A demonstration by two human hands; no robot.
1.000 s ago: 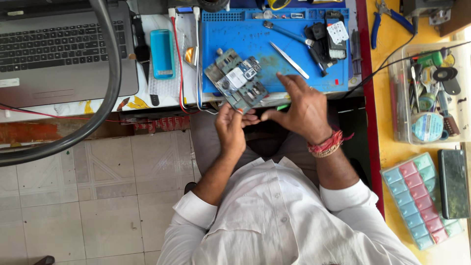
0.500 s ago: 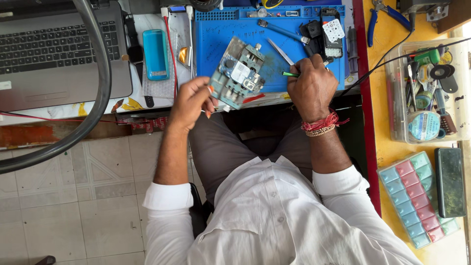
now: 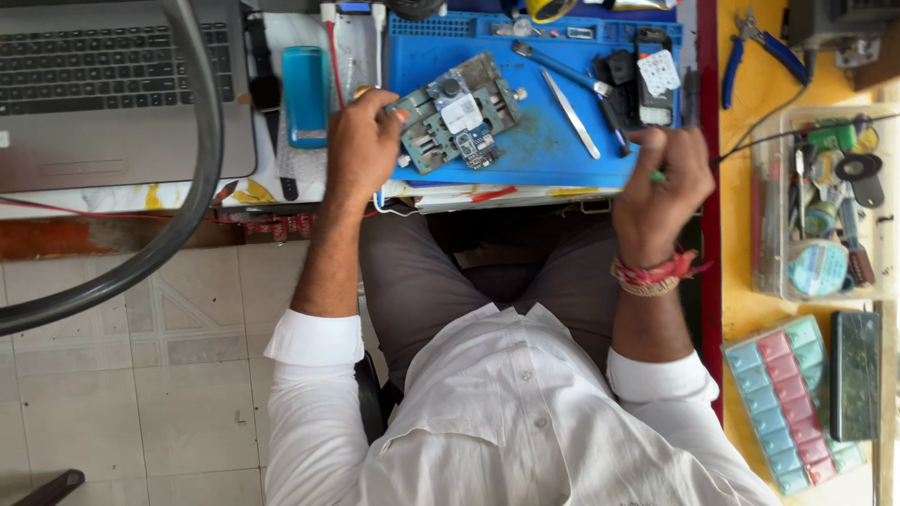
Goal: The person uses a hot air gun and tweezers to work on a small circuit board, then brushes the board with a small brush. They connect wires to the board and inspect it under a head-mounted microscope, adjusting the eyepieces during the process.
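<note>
circuit board [image 3: 457,122] lies tilted on the blue mat [image 3: 544,150], near the mat's left edge, its long axis running from lower left up toward the upper right. my left hand [image 3: 361,145] is the nearer one: its fingertips pinch the board's left end, thumb and fingers closed on that short edge, the rest of the board reaching away to the right over the mat. my right hand [image 3: 661,183] sits well apart, at the mat's front right corner, curled tight around a thin green-tipped tool [image 3: 659,175] that pokes out toward the left; what kind of tool it is i cannot tell. so the board lies up and to the left of that tool tip, with bare mat and the tweezers [image 3: 572,114] between them. a laptop [image 3: 103,84] sits at the bench's far left corner.
</note>
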